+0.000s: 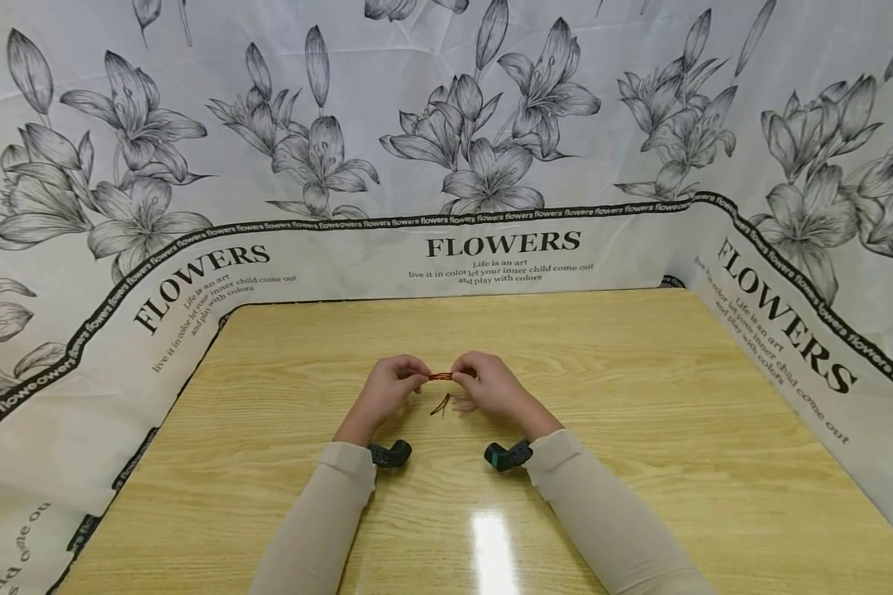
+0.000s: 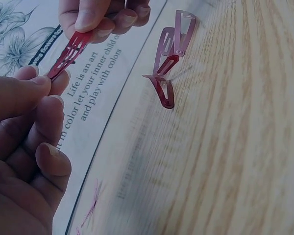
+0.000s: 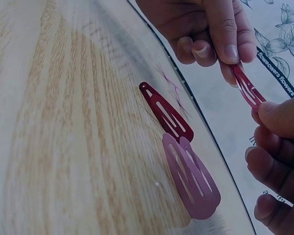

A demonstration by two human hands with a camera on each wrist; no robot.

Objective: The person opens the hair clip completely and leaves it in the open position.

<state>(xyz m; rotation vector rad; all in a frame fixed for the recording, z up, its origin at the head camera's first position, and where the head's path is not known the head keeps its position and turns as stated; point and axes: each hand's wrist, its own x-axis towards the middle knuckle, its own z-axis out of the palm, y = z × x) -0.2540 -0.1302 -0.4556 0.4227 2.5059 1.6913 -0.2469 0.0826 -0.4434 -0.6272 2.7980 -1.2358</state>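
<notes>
Between my two hands stretches a red snap hair clip [image 1: 441,377], raised over the table. My left hand [image 1: 396,387] pinches one end with thumb and fingertips; my right hand [image 1: 489,384] pinches the other. In the right wrist view, long slots show along the held clip [image 3: 248,87]. Below the hands lies a dark red snap clip [image 3: 162,111] on the tabletop. Pink snap clips [image 3: 202,200] lie against its wide end, overlapping each other. The left wrist view shows the same pink clips [image 2: 187,29] beyond the red one [image 2: 168,98].
The wooden table [image 1: 305,347] is bordered by a white flower-printed cloth [image 1: 357,264] with lettering, standing up at the back and sides. Dark wrist-worn devices [image 1: 392,454] sit at both cuffs. Thin purplish strands [image 3: 175,92] show near the red clip.
</notes>
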